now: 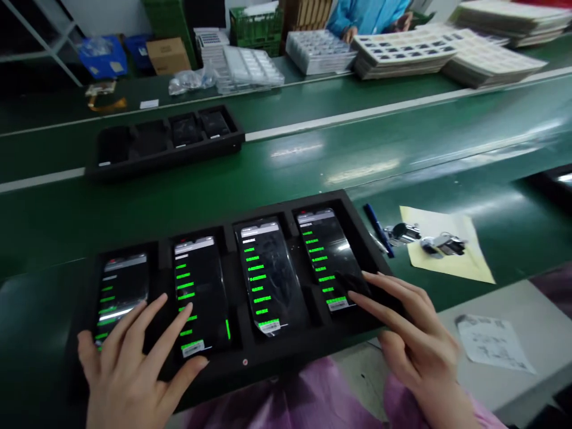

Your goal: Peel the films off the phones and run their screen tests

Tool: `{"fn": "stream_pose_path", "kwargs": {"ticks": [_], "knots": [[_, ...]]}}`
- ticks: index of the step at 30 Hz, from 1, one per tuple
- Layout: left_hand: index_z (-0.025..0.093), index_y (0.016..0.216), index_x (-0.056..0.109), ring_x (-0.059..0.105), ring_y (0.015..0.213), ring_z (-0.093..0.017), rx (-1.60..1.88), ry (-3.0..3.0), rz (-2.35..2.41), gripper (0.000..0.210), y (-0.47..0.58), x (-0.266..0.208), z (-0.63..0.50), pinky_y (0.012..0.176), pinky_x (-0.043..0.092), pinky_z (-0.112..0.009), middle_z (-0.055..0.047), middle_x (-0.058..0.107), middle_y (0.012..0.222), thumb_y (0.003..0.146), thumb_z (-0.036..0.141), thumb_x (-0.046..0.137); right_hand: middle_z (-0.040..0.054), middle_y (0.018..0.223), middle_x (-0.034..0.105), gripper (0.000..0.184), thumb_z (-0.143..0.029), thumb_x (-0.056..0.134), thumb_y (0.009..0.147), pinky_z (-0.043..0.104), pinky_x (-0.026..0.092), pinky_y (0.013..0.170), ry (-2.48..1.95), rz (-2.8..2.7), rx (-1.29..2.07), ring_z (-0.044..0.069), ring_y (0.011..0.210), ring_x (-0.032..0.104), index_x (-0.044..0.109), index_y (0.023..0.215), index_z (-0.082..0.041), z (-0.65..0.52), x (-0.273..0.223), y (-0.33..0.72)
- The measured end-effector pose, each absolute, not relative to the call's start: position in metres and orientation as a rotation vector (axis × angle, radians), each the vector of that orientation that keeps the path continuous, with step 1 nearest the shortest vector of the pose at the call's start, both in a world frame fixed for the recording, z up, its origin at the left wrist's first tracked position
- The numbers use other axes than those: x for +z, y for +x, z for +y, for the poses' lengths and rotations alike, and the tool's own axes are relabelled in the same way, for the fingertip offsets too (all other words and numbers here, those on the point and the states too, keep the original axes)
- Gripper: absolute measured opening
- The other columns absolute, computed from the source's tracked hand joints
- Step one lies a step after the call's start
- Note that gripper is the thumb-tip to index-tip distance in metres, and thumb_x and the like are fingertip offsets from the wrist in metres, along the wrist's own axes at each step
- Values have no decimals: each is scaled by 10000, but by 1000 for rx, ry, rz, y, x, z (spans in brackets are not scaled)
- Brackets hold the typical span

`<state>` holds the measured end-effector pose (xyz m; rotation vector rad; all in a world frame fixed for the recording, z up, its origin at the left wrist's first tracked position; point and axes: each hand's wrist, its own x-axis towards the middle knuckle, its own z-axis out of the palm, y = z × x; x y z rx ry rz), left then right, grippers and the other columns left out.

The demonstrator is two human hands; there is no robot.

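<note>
Two bare hands, both spread flat with nothing gripped: left hand (129,363) laid over the two left phones (199,292), right hand (413,336) fingertips touching the rightmost phone (324,253). Four lit phones are seated side by side in a black tray (250,363) on the green belt (313,161). Pen (378,229) and keys on yellow paper (465,265) are noted just right of it

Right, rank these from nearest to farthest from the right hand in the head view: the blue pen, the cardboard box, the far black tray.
1. Blue pen: just beyond the right hand, beside the near tray.
2. Far black tray: across the belt, to the left.
3. Cardboard box: far back, at the left.
</note>
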<state>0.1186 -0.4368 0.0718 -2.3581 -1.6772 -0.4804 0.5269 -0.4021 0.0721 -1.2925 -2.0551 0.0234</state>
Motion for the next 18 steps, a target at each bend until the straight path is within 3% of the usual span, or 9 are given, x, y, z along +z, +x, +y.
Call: {"fn": "stream_pose_path", "kwargs": {"ticks": [8, 18], "knots": [[315, 1356, 702, 556, 1339, -397, -489, -2357, -1710, 440, 125, 72, -434, 1275, 104, -742, -133, 626, 1431, 971, 523, 657, 173, 1412, 600, 305, -246, 465, 1085, 495, 541, 974, -1233, -2085, -59, 318, 1257, 592, 715, 1249, -187, -401, 77, 513], [238, 1334, 696, 517, 1328, -378, -439, -2373, -1692, 461, 132, 81, -430, 1268, 93, -732, -167, 610, 1410, 1017, 548, 568, 173, 1383, 641, 489, -513, 396, 1106, 529, 506, 1030, -1012, -2377, -17, 319, 1281, 578, 741, 1212, -184, -386, 87, 459]]}}
